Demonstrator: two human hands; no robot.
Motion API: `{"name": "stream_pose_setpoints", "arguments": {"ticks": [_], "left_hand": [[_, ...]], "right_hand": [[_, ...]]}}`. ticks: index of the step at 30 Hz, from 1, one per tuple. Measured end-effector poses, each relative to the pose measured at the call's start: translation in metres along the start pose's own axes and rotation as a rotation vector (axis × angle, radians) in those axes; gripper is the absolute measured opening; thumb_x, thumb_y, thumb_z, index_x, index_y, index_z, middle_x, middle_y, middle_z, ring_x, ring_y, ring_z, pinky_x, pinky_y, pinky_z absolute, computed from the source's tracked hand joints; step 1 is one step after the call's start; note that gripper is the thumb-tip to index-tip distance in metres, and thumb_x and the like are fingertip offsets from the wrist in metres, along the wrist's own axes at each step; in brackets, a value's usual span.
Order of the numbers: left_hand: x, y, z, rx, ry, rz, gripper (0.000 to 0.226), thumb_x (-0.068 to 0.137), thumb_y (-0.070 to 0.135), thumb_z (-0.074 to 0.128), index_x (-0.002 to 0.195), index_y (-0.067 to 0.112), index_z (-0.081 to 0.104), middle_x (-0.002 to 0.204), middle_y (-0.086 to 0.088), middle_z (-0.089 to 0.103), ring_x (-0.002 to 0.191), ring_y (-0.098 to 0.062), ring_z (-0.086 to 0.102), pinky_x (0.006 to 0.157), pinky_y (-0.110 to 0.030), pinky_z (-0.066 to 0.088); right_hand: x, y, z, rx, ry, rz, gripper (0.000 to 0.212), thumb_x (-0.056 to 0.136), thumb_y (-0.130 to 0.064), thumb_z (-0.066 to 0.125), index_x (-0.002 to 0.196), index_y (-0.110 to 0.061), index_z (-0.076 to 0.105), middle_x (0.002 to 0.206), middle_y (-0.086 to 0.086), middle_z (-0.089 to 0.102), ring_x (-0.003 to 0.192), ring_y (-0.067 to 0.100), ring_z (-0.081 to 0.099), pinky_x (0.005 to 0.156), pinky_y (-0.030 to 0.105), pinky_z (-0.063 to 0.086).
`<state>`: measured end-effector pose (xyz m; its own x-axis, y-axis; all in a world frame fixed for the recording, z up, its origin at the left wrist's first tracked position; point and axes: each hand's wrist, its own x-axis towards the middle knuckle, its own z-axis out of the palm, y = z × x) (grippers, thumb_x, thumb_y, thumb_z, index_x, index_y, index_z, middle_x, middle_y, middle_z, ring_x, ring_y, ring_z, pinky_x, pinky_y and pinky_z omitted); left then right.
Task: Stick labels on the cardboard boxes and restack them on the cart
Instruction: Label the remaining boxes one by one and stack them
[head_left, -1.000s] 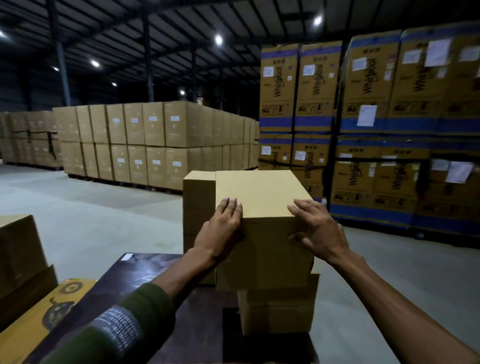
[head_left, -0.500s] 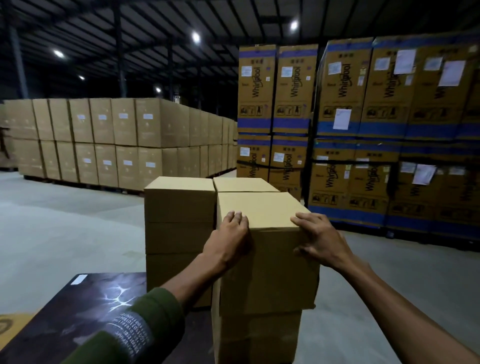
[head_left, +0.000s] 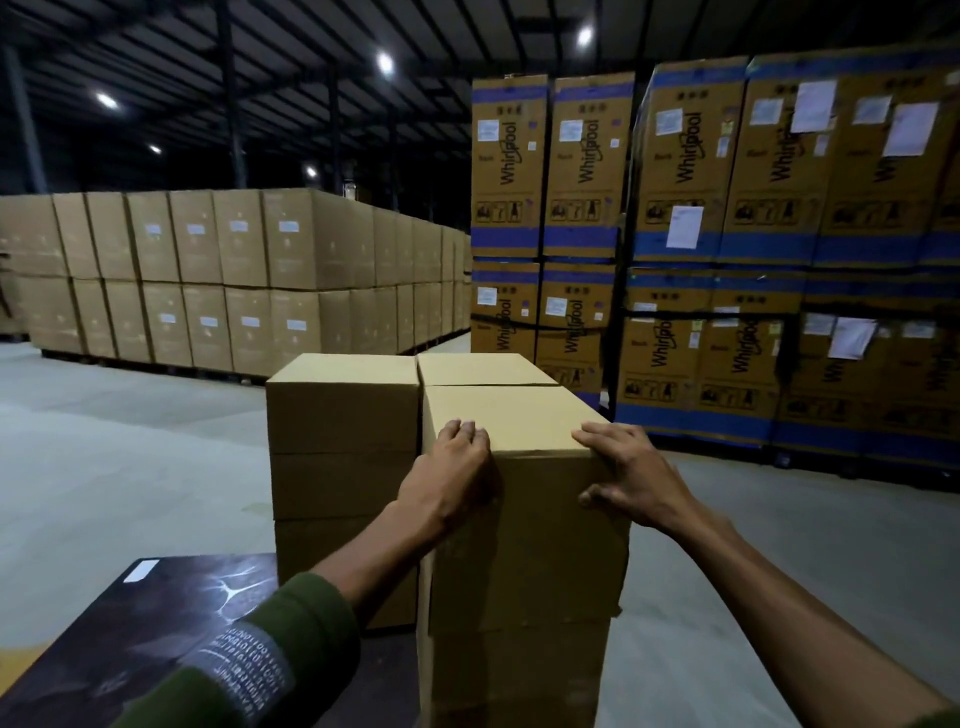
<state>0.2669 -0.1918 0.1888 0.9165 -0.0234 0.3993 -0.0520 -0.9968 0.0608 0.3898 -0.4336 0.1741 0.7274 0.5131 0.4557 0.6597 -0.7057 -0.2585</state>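
A plain cardboard box (head_left: 524, 540) tops the near stack on the cart, level with the boxes around it. My left hand (head_left: 449, 480) lies on its near face with the fingers hooked over the top left edge. My right hand (head_left: 631, 478) holds the top right corner, fingers on the lid and thumb on the near face. Another box (head_left: 514, 670) sits below it. A stack of plain boxes (head_left: 343, 441) stands to the left, and a further box top (head_left: 483, 370) shows behind. No label is visible on these faces.
The cart's dark printed deck (head_left: 156, 623) stretches toward the lower left. Tall blue-banded appliance cartons (head_left: 727, 260) wall off the right. Pallets of labelled brown cartons (head_left: 208, 280) line the back left. Bare concrete floor (head_left: 130, 467) lies between.
The top box has come down onto the near stack and now sits flush with its neighbours. Both hands stayed on its upper edge, and my view has lowered and swung left.
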Motion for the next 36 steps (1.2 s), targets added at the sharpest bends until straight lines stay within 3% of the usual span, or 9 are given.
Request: {"name": "stream_pose_setpoints", "arguments": {"ticks": [18, 20, 23, 27, 30, 36], "left_hand": [[0.006, 0.000, 0.003, 0.056, -0.013, -0.005, 0.079, 0.093, 0.022, 0.065, 0.153, 0.010, 0.016, 0.162, -0.010, 0.013, 0.149, -0.030, 0.006, 0.108, -0.051, 0.041], [0.006, 0.000, 0.005, 0.083, -0.007, 0.002, 0.081, 0.092, 0.025, 0.065, 0.153, 0.012, 0.015, 0.163, -0.011, 0.011, 0.150, -0.032, 0.004, 0.109, -0.055, 0.038], [0.004, -0.001, 0.007, 0.150, 0.003, 0.014, 0.090, 0.091, 0.039, 0.065, 0.154, 0.014, 0.008, 0.163, -0.012, 0.000, 0.149, -0.035, -0.007, 0.114, -0.065, 0.021], [-0.003, -0.003, 0.009, 0.204, 0.111, 0.006, 0.097, 0.089, 0.061, 0.054, 0.155, 0.015, -0.001, 0.161, -0.011, -0.019, 0.146, -0.034, -0.022, 0.115, -0.066, 0.006], [-0.016, -0.004, 0.005, 0.225, 0.181, -0.001, 0.095, 0.090, 0.065, 0.047, 0.155, 0.016, -0.003, 0.159, -0.011, -0.027, 0.143, -0.033, -0.030, 0.114, -0.065, -0.001], [-0.065, -0.011, -0.003, 0.247, 0.260, -0.050, 0.092, 0.092, 0.065, 0.041, 0.156, 0.015, -0.001, 0.159, -0.012, -0.026, 0.144, -0.031, -0.030, 0.116, -0.065, 0.004]], "right_hand": [[0.014, 0.007, 0.003, 0.053, -0.078, -0.033, 0.086, 0.078, -0.023, 0.080, 0.149, -0.033, 0.032, 0.159, -0.006, 0.025, 0.144, 0.020, 0.014, 0.116, 0.049, 0.022], [0.013, 0.006, 0.002, 0.053, -0.079, -0.028, 0.089, 0.078, -0.024, 0.080, 0.150, -0.033, 0.030, 0.159, -0.005, 0.023, 0.144, 0.021, 0.013, 0.117, 0.049, 0.021], [0.010, 0.001, -0.001, 0.056, -0.068, -0.016, 0.097, 0.075, -0.036, 0.082, 0.152, -0.033, 0.024, 0.162, -0.003, 0.018, 0.147, 0.023, 0.009, 0.117, 0.051, 0.019], [0.001, -0.009, -0.003, -0.013, 0.009, -0.024, 0.097, 0.078, -0.059, 0.070, 0.154, -0.029, 0.019, 0.163, 0.001, 0.015, 0.149, 0.024, 0.006, 0.117, 0.056, 0.020], [-0.011, -0.021, -0.002, -0.082, 0.116, -0.038, 0.088, 0.084, -0.064, 0.059, 0.154, -0.026, 0.021, 0.162, 0.002, 0.018, 0.149, 0.023, 0.008, 0.116, 0.061, 0.021], [-0.044, -0.061, 0.011, -0.130, 0.339, -0.180, 0.074, 0.089, -0.064, 0.040, 0.147, -0.018, 0.035, 0.154, 0.010, 0.034, 0.145, 0.028, 0.024, 0.116, 0.057, 0.023]]}}
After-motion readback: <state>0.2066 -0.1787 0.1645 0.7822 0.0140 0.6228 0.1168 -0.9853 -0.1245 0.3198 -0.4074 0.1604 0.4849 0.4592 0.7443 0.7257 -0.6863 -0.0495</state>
